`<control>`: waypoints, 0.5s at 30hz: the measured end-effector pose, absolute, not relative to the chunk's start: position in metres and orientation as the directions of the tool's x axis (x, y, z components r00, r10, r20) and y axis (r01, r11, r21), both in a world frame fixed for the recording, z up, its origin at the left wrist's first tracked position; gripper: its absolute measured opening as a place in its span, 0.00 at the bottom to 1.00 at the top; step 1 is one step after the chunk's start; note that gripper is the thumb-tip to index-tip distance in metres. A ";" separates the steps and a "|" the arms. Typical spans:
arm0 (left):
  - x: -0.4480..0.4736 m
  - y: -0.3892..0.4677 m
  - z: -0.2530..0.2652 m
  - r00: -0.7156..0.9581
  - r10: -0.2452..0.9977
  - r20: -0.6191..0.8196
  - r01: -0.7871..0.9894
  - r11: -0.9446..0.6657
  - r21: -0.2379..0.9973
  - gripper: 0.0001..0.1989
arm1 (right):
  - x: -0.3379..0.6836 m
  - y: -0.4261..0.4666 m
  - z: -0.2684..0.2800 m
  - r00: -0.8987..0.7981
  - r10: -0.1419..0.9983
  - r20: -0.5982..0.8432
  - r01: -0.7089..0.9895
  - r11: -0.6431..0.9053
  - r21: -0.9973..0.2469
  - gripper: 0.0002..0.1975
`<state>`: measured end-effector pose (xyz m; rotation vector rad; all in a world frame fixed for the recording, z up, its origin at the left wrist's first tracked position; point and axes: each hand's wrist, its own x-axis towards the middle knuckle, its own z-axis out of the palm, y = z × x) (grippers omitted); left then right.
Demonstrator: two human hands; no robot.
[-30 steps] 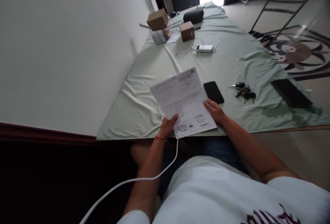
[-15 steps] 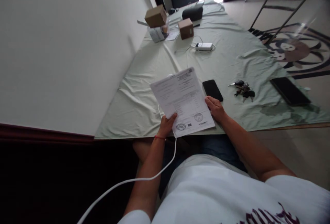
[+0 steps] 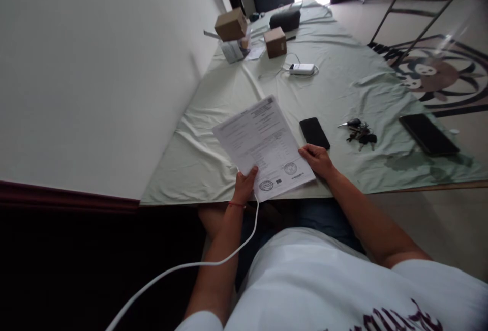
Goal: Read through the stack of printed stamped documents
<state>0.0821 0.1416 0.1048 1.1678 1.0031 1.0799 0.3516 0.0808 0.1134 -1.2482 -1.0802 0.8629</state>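
A printed paper document (image 3: pixel 263 143) with round stamps near its lower edge is held tilted above the near side of the table. My left hand (image 3: pixel 245 184) grips its lower left part, thumb on top and the other fingers hidden underneath. At the right edge, my right hand (image 3: pixel 317 160) pinches the paper between thumb and curled fingers. Just beyond that hand lies a black smartphone (image 3: pixel 314 133). A white cable (image 3: pixel 213 264) runs from under the paper past my left wrist, which wears a red string.
A bunch of keys (image 3: pixel 360 132) and a dark tablet-like device (image 3: pixel 429 134) lie on the green tablecloth (image 3: pixel 198 143) to the right. Further back are a white power strip (image 3: pixel 302 69), two cardboard boxes (image 3: pixel 275 42) and a dark pouch (image 3: pixel 284 20). A wall (image 3: pixel 95 77) borders the left.
The paper has shifted slightly left and turned anticlockwise. Both hands moved a little left with it, still holding it.
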 end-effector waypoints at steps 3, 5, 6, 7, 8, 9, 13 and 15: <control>0.081 0.141 0.106 0.278 0.959 -0.058 -0.035 0.070 0.997 0.25 | 0.352 0.081 0.113 0.329 0.933 0.143 -0.031 0.162 -0.986 0.17; 0.079 0.143 0.106 0.357 0.929 -0.095 0.086 0.068 0.994 0.24 | 0.353 0.081 0.114 0.353 0.929 0.113 -0.140 0.172 -0.975 0.16; 0.079 0.143 0.106 0.389 0.914 -0.112 0.152 0.056 0.987 0.24 | 0.354 0.081 0.114 0.357 0.929 0.094 -0.196 0.173 -0.965 0.17; 0.078 0.144 0.106 0.414 0.902 -0.123 0.207 0.038 0.978 0.24 | 0.354 0.081 0.114 0.355 0.932 0.076 -0.244 0.171 -0.954 0.18; 0.077 0.145 0.105 0.429 0.894 -0.128 0.249 0.019 0.968 0.24 | 0.354 0.081 0.114 0.352 0.934 0.064 -0.281 0.170 -0.944 0.19; 0.077 0.146 0.105 0.436 0.891 -0.128 0.276 0.003 0.961 0.24 | 0.354 0.081 0.114 0.347 0.936 0.057 -0.307 0.171 -0.936 0.21; 0.075 0.147 0.107 0.448 0.883 -0.137 0.291 0.000 0.957 0.26 | 0.354 0.081 0.113 0.345 0.937 0.055 -0.336 0.178 -0.925 0.21; 0.075 0.147 0.109 0.461 0.872 -0.162 0.273 0.034 0.962 0.27 | 0.354 0.083 0.111 0.357 0.932 0.061 -0.330 0.187 -0.925 0.19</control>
